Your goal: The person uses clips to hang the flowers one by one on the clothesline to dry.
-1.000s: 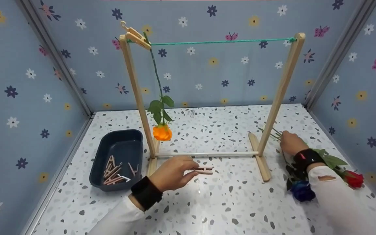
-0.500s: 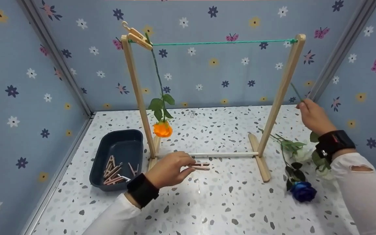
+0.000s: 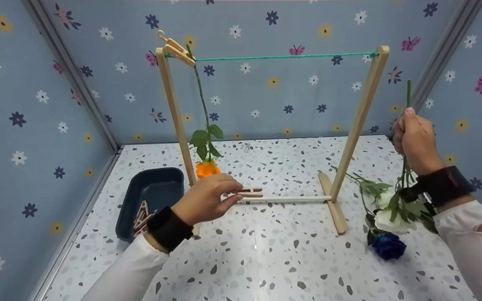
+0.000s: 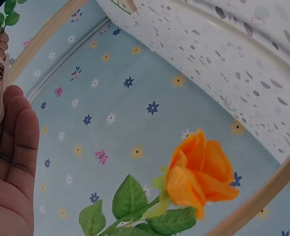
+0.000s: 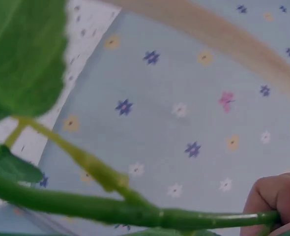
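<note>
My left hand [image 3: 211, 198] pinches a pale pink clothespin [image 3: 250, 192] between thumb and fingertips, in front of the rack's left post. My right hand [image 3: 417, 142] grips a green stem [image 3: 408, 93], its cut end pointing up, right of the rack. Below that hand several stems and leaves run down to a white rose [image 3: 391, 220], which seems to hang head down from the grip. An orange rose [image 4: 199, 174] hangs head down, its stem held at the green line [image 3: 266, 57] by a yellowish clothespin [image 3: 178, 52].
A wooden rack [image 3: 360, 113] carries the line between two posts, with a white rod [image 3: 287, 199] low down. A dark bin [image 3: 157, 172] with several clothespins stands left. A blue rose [image 3: 388, 246] and another white flower [image 3: 383, 200] lie on the speckled table at right.
My right hand has risen from the flowers on the table with a stem, turning it upright. My left hand has moved slightly up and left, keeping the clothespin. The red rose has gone from view.
</note>
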Tool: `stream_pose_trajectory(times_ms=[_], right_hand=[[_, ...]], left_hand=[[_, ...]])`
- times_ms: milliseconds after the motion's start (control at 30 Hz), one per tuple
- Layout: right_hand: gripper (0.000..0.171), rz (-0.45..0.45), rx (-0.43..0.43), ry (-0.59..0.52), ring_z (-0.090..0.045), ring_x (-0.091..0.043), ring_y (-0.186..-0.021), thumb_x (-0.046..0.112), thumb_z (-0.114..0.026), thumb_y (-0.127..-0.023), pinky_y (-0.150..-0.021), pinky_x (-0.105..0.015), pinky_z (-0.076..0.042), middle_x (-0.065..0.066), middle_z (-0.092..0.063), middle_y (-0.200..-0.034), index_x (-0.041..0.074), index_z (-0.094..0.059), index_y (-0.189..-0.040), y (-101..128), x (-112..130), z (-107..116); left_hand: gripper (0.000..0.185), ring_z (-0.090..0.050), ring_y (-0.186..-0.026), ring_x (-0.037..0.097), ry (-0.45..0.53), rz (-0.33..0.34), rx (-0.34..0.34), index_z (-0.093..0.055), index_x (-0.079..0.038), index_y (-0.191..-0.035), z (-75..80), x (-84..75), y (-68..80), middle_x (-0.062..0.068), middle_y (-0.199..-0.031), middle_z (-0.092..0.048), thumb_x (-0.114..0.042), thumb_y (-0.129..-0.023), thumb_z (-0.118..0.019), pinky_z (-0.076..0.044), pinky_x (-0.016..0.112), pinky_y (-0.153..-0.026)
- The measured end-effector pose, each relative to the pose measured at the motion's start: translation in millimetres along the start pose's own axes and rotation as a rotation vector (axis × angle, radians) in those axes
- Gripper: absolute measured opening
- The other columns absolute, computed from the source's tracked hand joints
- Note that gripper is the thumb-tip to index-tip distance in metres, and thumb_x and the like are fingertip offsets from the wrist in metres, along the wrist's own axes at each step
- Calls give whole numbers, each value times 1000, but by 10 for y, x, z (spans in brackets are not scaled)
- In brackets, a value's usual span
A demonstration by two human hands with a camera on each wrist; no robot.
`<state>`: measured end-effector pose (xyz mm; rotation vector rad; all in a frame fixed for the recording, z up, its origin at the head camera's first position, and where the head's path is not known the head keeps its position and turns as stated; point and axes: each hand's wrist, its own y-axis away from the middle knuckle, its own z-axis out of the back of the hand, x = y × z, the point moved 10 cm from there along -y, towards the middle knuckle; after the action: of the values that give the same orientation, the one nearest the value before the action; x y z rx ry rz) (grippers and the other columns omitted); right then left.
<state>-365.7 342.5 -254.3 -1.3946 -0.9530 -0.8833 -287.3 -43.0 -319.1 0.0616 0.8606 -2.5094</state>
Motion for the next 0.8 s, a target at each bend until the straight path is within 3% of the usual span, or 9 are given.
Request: stream_pose_trajectory(times_ms=[167, 300, 500, 700, 800], right_hand=[[45, 38, 102, -207, -11, -12, -35, 31, -30, -96, -30, -27, -5, -1, -17, -48, 8, -24, -59, 124, 104, -235], [43, 76, 153, -284, -10, -11, -36, 29, -29, -97, -31, -26, -7, -1, -16, -49, 7, -23, -61, 200, 207, -422], [41, 116, 212, -313, -13, -11, -36, 27, -26, -98, -32, -26, -9, -2, -17, -49, 5, -25, -63, 273, 342, -735], [42, 220, 259, -219, -17, -13, -36, 24, -24, -98, -30, -27, -13, -3, -21, -48, 2, -25, -63, 350, 469, -1167], [41, 221, 285, -206, -19, -14, -36, 24, -25, -98, -30, -29, -12, -4, -22, -49, 2, -26, -63, 350, 465, -1404]], left_hand=[[14, -54, -73, 9, -15, -6, -40, -66, -13, -92, 325, 14, -112, -8, -82, -59, -23, -83, -61, -44, 23, -66], [14, -54, -73, 8, -18, 4, -46, -66, -13, -92, 572, 45, -228, -8, -82, -59, -23, -84, -60, -44, 23, -64], [13, -54, -74, 5, -25, 3, -80, -66, -11, -91, 950, 42, -447, -5, -83, -60, -19, -83, -61, -45, 23, -65], [10, -51, -69, 9, -64, 47, -86, -66, -9, -87, 1287, 73, -707, -4, -78, -58, -16, -82, -62, -44, 25, -64], [9, -50, -67, 10, -103, 74, -84, -67, -8, -86, 1434, 93, -826, -3, -76, -57, -14, -82, -62, -42, 23, -62]])
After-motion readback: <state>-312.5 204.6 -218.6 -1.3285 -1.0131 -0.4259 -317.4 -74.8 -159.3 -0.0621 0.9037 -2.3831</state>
